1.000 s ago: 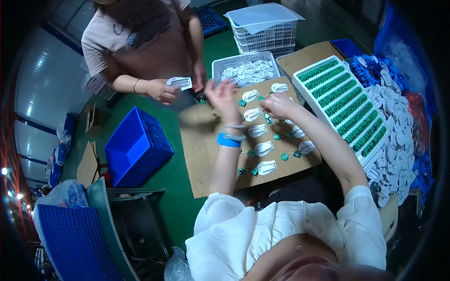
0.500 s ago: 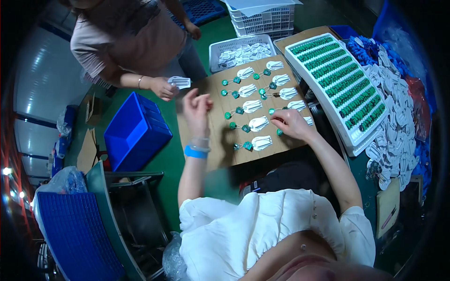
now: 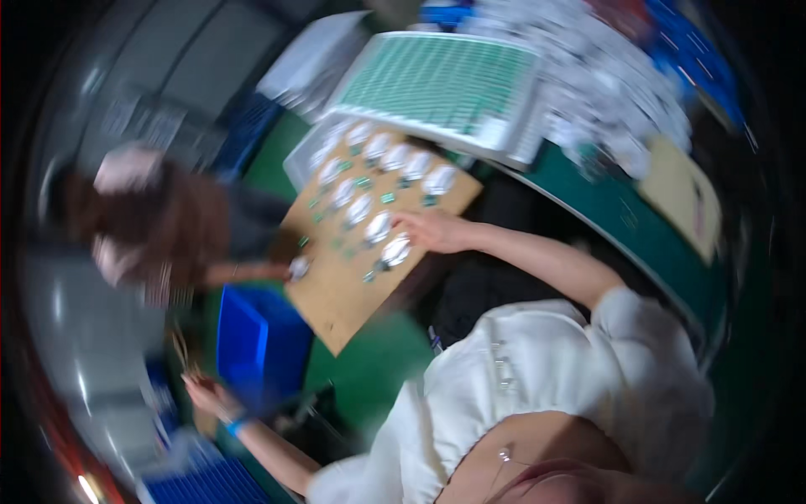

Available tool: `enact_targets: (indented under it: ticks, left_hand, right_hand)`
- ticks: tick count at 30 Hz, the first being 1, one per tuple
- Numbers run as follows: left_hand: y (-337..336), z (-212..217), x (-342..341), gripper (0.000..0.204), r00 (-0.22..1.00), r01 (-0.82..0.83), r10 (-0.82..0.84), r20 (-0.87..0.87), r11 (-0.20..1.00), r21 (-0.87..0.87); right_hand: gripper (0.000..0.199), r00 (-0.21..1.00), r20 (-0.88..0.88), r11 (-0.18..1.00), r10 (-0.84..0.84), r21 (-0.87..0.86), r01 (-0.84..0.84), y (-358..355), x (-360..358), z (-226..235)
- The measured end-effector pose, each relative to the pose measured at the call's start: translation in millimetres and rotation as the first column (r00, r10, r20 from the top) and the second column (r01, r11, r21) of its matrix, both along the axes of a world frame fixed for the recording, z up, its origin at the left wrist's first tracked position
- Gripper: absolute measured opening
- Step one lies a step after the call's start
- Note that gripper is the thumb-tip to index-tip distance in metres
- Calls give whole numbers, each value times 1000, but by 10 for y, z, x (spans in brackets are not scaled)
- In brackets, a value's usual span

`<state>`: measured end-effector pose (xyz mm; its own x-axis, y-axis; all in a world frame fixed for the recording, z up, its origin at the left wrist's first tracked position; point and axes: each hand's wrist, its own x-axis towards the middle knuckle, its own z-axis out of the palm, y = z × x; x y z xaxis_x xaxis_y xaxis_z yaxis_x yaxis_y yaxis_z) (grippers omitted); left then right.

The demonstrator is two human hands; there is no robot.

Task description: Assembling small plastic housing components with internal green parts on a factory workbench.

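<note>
The picture is smeared by motion. My right hand [image 3: 432, 231] is at the near right edge of a brown cardboard sheet [image 3: 336, 315]. Its fingertips are beside a white plastic piece [image 3: 379, 227]; whether they grip anything is blurred. On the sheet lie several such white pieces in rows, with small green circuit boards [image 3: 387, 198] among them. My left hand [image 3: 210, 396], a blue band at its wrist, is stretched far out to the left, beyond the blue bin. It is near a thin brown shape [image 3: 180, 349]; its fingers are too blurred to read.
Left of the sheet stands a blue bin [image 3: 243, 344]. A co-worker [image 3: 159, 218] on the far left reaches a white piece [image 3: 298, 267] to the sheet's edge. Behind are a white tray of green boards [image 3: 441, 80] and a heap of white pieces [image 3: 579, 76] on a green table [image 3: 588, 189].
My view has turned left. My left hand has gone from above the sheet out past the blue bin. My right hand remains at the sheet's near right edge.
</note>
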<state>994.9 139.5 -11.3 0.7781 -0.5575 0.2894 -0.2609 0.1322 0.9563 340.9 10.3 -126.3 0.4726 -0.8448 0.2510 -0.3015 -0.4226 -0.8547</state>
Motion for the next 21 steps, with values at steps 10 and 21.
enact_targets:
  ticks: [10,21]
  left_hand:
    - [-1041,-951,-5727,22,-166,965,-958,-235,-207,161]
    - [-269,-355,-7513,14,-968,240,-181,177,-874,423]
  right_hand:
    - [14,800,103,785,-591,302,541,1592,-1326,-171]
    - [44,-204,-892,-831,-404,265,488,4106,693,-1808]
